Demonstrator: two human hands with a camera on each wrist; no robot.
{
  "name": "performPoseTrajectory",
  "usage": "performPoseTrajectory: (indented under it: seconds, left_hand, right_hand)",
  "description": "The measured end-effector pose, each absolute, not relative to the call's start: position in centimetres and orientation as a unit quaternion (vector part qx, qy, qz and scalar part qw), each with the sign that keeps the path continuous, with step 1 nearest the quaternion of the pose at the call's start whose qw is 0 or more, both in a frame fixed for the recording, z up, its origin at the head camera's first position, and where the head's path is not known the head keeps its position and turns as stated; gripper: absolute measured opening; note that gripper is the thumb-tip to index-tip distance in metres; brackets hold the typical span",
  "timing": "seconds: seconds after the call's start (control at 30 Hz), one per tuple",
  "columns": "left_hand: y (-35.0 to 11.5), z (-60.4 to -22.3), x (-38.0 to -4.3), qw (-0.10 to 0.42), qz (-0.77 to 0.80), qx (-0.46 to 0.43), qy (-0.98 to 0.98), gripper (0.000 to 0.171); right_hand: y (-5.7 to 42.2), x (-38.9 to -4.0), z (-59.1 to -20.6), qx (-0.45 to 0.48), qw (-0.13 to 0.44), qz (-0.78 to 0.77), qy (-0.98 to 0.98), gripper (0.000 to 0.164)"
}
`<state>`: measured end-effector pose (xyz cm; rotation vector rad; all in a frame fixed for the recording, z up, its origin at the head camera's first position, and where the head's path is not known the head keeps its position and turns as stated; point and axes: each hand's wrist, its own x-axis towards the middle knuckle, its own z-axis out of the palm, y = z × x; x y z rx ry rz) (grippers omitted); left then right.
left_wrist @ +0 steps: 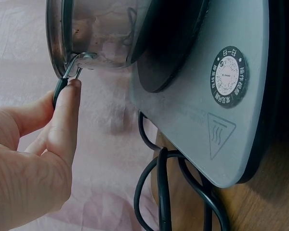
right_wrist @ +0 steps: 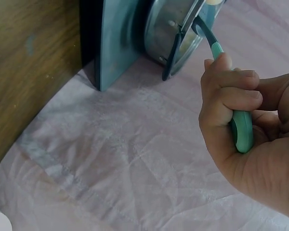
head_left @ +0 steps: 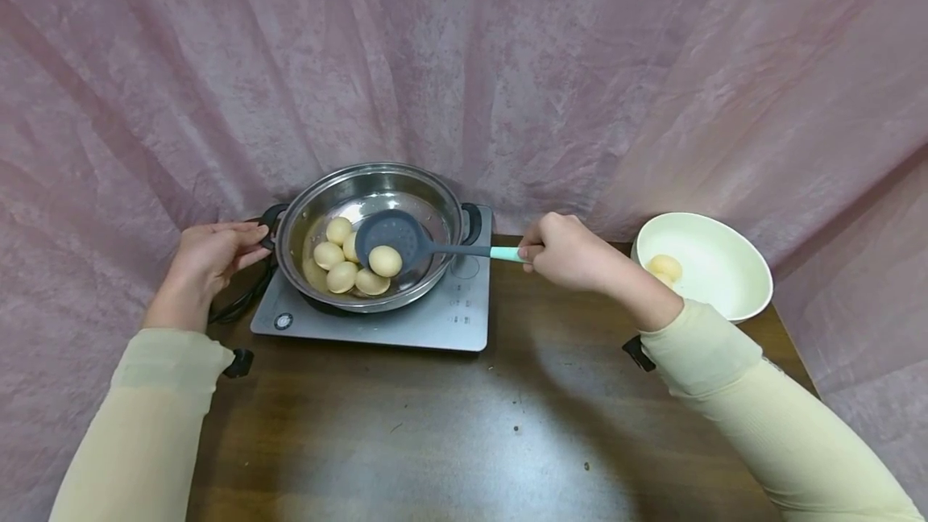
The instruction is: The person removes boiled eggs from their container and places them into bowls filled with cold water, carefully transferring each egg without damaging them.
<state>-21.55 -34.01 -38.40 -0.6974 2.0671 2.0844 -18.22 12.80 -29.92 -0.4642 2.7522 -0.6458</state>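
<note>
A wide stainless steel pot (head_left: 377, 303) with black side handles sits on the induction cooker. My left hand (head_left: 217, 256) pinches its left handle (left_wrist: 60, 91) between thumb and fingers. The fingers of my right hand (head_left: 569, 252) are curled round the mint-green handle (right_wrist: 242, 132) of a grey slotted skimmer. The skimmer's round head (head_left: 395, 230) is over the inside of the pot, with one pale yellow, egg-shaped piece (head_left: 385, 261) on it. Several more such pieces (head_left: 329, 255) cluster in the pot's left part, one partly hidden by the skimmer.
The flat silver cooker (head_left: 464, 329) stands on a brown wooden table (head_left: 435, 425). Black cables (left_wrist: 164, 192) run beside its left edge. At the right is a cream-coloured bowl (head_left: 732, 272) with yellow pieces (head_left: 664, 266) inside, partly hidden by my forearm. A pink curtain (head_left: 464, 63) hangs behind.
</note>
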Motion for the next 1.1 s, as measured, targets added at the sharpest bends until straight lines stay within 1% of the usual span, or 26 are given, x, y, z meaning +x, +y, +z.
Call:
performPoseTrajectory:
  seconds: [0.2,0.37,0.63,0.77,1.0,1.1]
  left_hand:
    - [-34.0,-38.6,-21.3,0.068,0.676,-0.235,0.695,0.029]
    - [-33.8,-38.6,-21.2,0.069,0.686,-0.236,0.685,0.027]
    - [-34.0,-38.0,-21.9,0.079,0.671,-0.213,0.706,0.027]
    - [-33.9,-37.9,-22.0,0.078,0.664,-0.219,0.711,0.024]
    - [-33.6,-38.0,-21.5,0.069,0.66,-0.225,0.713,0.032]
    - [-33.6,-38.0,-21.4,0.066,0.665,-0.226,0.709,0.03]
  right_hand:
    - [13.2,-17.8,-29.7,-0.158,0.142,-0.225,0.951,0.021]
    - [13.7,-17.6,-29.2,-0.15,0.149,-0.226,0.951,0.022]
    - [13.9,-17.7,-28.2,-0.152,0.144,-0.215,0.954,0.024]
    - [13.5,-17.8,-28.0,-0.151,0.135,-0.212,0.956,0.026]
    - [13.5,-17.7,-28.1,-0.156,0.127,-0.219,0.955,0.026]
    - [13.7,-17.5,-28.2,-0.158,0.127,-0.222,0.954,0.025]
